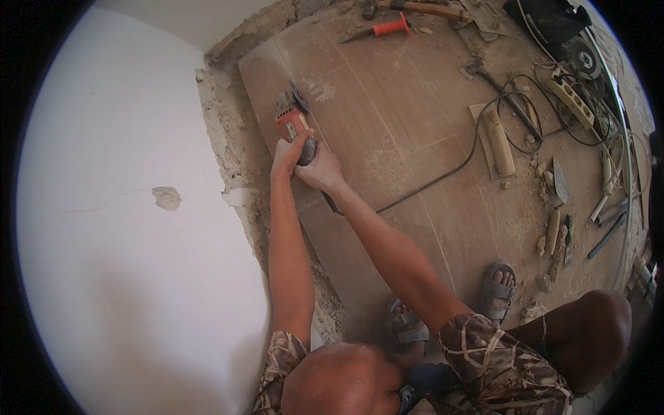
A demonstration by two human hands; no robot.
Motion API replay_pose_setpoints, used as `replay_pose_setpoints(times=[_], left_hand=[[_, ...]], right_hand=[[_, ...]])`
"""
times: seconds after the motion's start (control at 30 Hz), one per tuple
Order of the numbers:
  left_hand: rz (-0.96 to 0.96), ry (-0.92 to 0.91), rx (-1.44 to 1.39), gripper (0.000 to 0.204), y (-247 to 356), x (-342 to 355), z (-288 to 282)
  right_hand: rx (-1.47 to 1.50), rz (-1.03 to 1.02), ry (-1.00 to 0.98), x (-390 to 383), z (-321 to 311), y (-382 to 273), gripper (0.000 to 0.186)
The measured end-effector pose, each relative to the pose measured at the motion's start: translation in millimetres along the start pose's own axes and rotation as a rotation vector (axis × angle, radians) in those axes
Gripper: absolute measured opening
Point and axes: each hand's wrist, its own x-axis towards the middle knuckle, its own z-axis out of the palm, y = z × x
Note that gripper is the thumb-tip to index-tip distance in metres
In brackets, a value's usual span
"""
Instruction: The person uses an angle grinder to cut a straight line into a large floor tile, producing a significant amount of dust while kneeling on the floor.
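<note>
Both my hands are wrapped round a red and dark angle grinder (293, 124), held low over the tiled floor (387, 138) close to the wall. My left hand (285, 156) grips the body, its thumb along the casing. Behind it, my right hand (321, 170) closes on the dark rear end. The grinder's cutting disc (299, 97) stands edge-on at the far end, near pale dust on the tiles. Whether the disc touches the tile or spins I cannot tell. From the rear, a black cord (436, 181) runs off to the right.
A white wall (124, 207) with a chipped hole rises at left; a rough broken strip (238, 155) follows its foot. At right lie a wooden float (499, 145), a trowel (559, 181) and a power strip (573, 101). A red-handled chisel (391, 25) and a hammer (429, 10) lie farther off.
</note>
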Motion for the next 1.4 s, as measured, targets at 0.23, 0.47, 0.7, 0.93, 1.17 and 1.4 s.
replay_pose_setpoints(times=[0.23,0.47,0.7,0.93,1.17,1.4], left_hand=[[-0.037,-0.021,-0.001,0.053,2,-2,0],[-0.039,-0.015,-0.020,0.050,0,-2,1],[-0.041,-0.023,-0.033,0.051,-2,-3,1],[-0.051,-0.023,-0.025,0.054,-4,-6,2],[-0.037,-0.023,-0.018,0.052,-6,-9,2],[-0.022,-0.038,-0.036,0.047,-9,-11,2]], right_hand=[[0.000,0.030,-0.019,1,-1,2,0.075],[-0.023,0.047,-0.035,-4,-6,-3,0.075],[-0.009,0.053,-0.028,-6,-5,-3,0.076],[-0.060,0.062,-0.003,-5,0,4,0.079],[-0.045,0.029,0.001,-5,3,10,0.081],[-0.047,0.032,-0.006,-12,1,9,0.083]])
